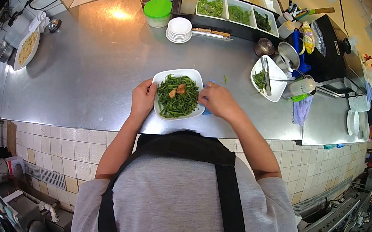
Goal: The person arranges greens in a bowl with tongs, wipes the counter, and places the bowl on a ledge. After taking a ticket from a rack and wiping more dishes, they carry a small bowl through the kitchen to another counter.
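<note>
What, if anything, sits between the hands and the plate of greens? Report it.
Nothing visible does. The left hand already touches the plate of greens at its left rim; the right hand rests at its right rim, over something blue.

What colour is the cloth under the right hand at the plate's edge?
Blue cloth, by the right hand; head view.

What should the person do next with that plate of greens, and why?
Probably finish wiping the rim of the plate of greens: the right hand presses a blue cloth to its right edge while the left hand steadies the other side.
</note>
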Demonstrator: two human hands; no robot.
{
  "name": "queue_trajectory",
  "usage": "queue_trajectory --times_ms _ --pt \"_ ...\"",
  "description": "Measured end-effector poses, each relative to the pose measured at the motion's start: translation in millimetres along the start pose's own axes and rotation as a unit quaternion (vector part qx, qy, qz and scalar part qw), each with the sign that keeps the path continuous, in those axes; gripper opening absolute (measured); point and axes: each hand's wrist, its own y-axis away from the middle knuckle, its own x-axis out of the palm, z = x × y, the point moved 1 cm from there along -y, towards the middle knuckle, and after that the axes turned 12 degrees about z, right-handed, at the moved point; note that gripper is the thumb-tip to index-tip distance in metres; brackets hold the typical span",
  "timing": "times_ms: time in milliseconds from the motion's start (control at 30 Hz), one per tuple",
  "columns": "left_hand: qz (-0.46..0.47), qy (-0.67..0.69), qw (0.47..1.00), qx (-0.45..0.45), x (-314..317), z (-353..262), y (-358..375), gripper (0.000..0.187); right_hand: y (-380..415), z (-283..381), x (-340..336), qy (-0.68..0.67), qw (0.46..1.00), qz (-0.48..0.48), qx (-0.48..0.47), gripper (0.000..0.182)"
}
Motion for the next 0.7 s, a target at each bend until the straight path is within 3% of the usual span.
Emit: queue_trajectory --times_ms 33,133,233,333,433,500,567,633,700 --pt "0.004 0.008 1.000 -0.002 -1.6 3.3 1.2 0.025 3.9 -8.1 -5.3 -0.033 0.999 0.010 -0.034 0.012" --pt "0.000 0.052 0.999 -0.010 -8.2 12.4 4.9 0.025 18.3 -31.7 -39.9 -0.152 0.982 -0.080 0.075 0.015" --pt "0.025 0.077 0.995 -0.057 -22.4 -2.2 13.8 0.025 19.2 -57.5 -40.1 -0.119 0.954 -0.224 0.163 0.024" --pt "0.084 0.159 0.979 -0.096 -28.7 2.6 18.7 0.027 0.8 -93.9 33.7 0.073 0.944 -0.279 0.162 0.036" --pt "0.093 0.256 0.952 -0.137 -27.8 4.2 26.7 0.034 19.0 -42.7 54.2 0.105 0.970 -0.207 0.072 0.044" --pt "0.093 0.272 0.948 -0.134 -25.5 10.9 32.5 0.036 43.7 -27.7 68.9 0.071 0.990 -0.105 -0.062 0.048" --pt "0.062 0.290 0.946 -0.133 -21.7 12.5 39.9 0.034 75.6 -23.8 66.5 0.046 0.978 -0.083 -0.187 0.046" --pt "0.054 0.231 0.965 -0.112 -19.4 32.1 43.1 0.027 93.4 -41.4 68.5 0.028 0.979 -0.067 -0.188 0.044" --pt "0.061 0.200 0.971 -0.114 -21.2 18.0 46.8 0.025 96.5 -29.0 40.3 -0.171 0.978 -0.116 -0.012 0.039"
